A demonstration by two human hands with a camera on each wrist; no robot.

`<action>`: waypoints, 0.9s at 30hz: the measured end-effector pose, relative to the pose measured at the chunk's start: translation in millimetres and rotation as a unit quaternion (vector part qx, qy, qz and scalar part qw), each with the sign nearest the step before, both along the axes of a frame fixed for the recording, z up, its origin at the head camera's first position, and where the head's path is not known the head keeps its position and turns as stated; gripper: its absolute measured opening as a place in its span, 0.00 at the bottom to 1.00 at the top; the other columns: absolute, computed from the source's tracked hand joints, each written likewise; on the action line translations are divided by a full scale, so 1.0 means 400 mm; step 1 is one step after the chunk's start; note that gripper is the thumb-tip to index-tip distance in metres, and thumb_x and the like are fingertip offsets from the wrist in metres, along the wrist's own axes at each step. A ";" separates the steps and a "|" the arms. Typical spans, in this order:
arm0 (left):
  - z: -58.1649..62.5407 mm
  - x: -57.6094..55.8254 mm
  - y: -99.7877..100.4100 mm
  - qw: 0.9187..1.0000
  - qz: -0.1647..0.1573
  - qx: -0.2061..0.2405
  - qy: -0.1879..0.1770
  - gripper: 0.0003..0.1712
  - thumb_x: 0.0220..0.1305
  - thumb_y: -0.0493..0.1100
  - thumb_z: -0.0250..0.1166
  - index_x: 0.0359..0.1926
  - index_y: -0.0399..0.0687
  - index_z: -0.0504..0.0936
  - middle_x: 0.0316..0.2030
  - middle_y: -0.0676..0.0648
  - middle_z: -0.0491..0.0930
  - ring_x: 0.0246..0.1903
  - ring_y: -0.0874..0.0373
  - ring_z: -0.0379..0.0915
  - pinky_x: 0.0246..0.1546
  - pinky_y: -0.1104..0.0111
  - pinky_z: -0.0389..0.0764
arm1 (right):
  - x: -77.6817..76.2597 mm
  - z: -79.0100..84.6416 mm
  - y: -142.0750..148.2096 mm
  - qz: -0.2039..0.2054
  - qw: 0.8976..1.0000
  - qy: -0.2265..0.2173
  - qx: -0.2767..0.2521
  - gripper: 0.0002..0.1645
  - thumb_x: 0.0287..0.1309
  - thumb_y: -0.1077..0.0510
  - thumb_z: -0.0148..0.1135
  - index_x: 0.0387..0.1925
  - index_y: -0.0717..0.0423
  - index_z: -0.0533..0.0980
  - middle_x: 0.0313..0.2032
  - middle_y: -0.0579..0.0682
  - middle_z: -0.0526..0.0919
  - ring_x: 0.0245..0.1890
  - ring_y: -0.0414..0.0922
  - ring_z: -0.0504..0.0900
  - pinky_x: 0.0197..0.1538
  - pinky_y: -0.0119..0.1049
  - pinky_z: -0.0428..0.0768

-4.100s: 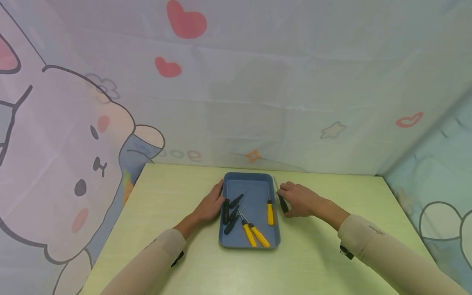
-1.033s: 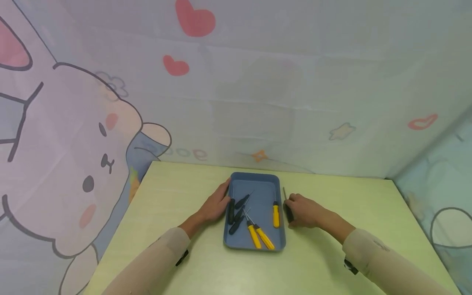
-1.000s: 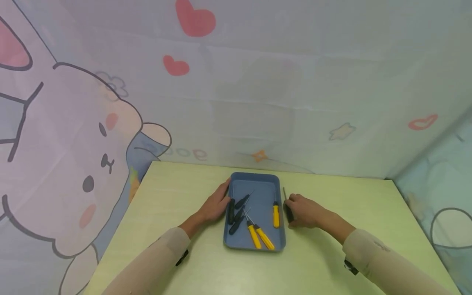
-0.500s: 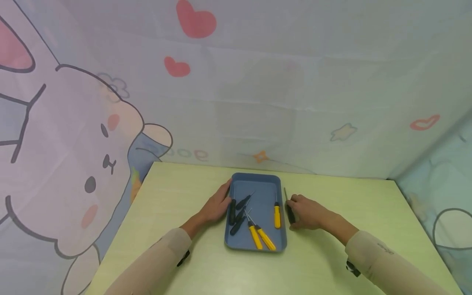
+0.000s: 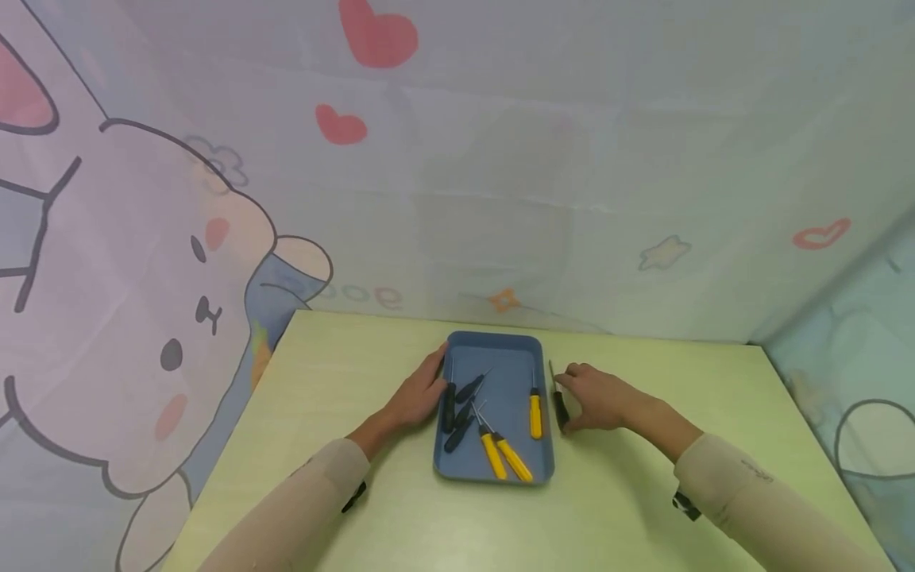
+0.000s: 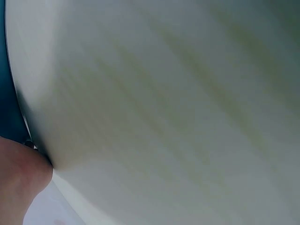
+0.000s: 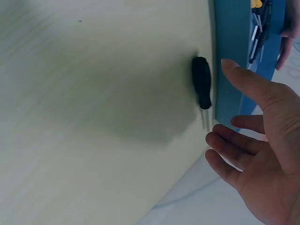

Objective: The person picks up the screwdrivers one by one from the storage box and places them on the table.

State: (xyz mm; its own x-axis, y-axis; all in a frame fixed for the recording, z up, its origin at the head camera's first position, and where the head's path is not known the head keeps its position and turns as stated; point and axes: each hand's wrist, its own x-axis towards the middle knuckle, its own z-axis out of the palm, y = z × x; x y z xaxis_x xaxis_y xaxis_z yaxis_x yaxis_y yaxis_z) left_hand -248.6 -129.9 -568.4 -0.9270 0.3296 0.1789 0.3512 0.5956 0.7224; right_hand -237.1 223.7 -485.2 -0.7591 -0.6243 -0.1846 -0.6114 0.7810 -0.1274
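A blue tray [image 5: 493,482] holds several screwdrivers, some with black handles and some with yellow handles. Along its left wall lies my left hand [image 5: 415,395], fingers stretched against the outside and thumb at the rim. Only a bit of that hand [image 6: 21,178] shows in the left wrist view, beside the blue wall. A black-handled screwdriver [image 5: 561,409] lies on the table just right of the tray, its tip pointing away from me. My right hand [image 5: 596,397] hovers close over it. In the right wrist view the right hand [image 7: 262,136] has its fingers and thumb spread, with nothing between them.
Inside the tray, a yellow screwdriver [image 5: 535,415] lies by the right wall, and a black screwdriver [image 5: 449,409] by the left wall. The pale table [image 5: 665,381] ends at a printed cloth backdrop [image 5: 500,159].
My right hand, earlier gripping the black-handled screwdriver beside the tray, has let go and lifted slightly away. The screwdriver now lies on the table. My left hand stays at the tray.
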 end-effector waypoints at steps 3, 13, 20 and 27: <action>-0.001 -0.005 -0.001 1.000 -0.001 0.000 0.002 0.37 0.71 0.39 0.48 0.79 0.44 0.49 0.76 0.45 0.53 0.74 0.45 0.50 0.72 0.56 0.54 | -0.007 0.026 -0.006 0.008 1.000 0.012 0.004 0.50 0.46 0.43 0.78 0.65 0.65 0.70 0.56 0.60 0.74 0.56 0.56 0.75 0.53 0.49 0.79; 0.000 -0.003 0.003 1.000 0.004 0.001 0.004 0.37 0.71 0.39 0.48 0.78 0.44 0.49 0.76 0.44 0.54 0.74 0.45 0.50 0.72 0.55 0.55 | -0.015 0.063 -0.050 0.034 0.999 0.038 -0.009 0.44 0.53 0.43 0.74 0.64 0.63 0.71 0.59 0.59 0.75 0.58 0.55 0.75 0.56 0.49 0.77; -0.001 -0.002 0.004 1.000 0.005 -0.001 0.004 0.37 0.71 0.39 0.47 0.79 0.44 0.49 0.76 0.45 0.53 0.74 0.45 0.50 0.71 0.53 0.55 | -0.006 0.055 -0.078 0.047 0.998 0.025 -0.017 0.48 0.50 0.41 0.75 0.65 0.65 0.70 0.61 0.59 0.73 0.61 0.56 0.73 0.59 0.50 0.75; -0.005 -0.004 0.001 1.000 0.004 -0.005 0.001 0.37 0.71 0.39 0.48 0.79 0.46 0.49 0.76 0.46 0.54 0.74 0.46 0.50 0.71 0.56 0.56 | -0.005 0.031 -0.086 0.056 0.998 0.024 -0.019 0.51 0.47 0.36 0.75 0.64 0.64 0.71 0.60 0.59 0.72 0.61 0.56 0.72 0.59 0.49 0.75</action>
State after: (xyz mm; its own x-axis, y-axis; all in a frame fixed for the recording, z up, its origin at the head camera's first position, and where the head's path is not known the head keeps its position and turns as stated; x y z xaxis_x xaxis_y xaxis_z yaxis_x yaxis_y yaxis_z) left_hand -250.2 -129.6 -570.3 -0.9291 0.3247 0.1771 0.3479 0.6050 0.7162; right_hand -239.3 189.2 -472.8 -0.6915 -0.7117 -0.1240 -0.7008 0.7025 -0.1242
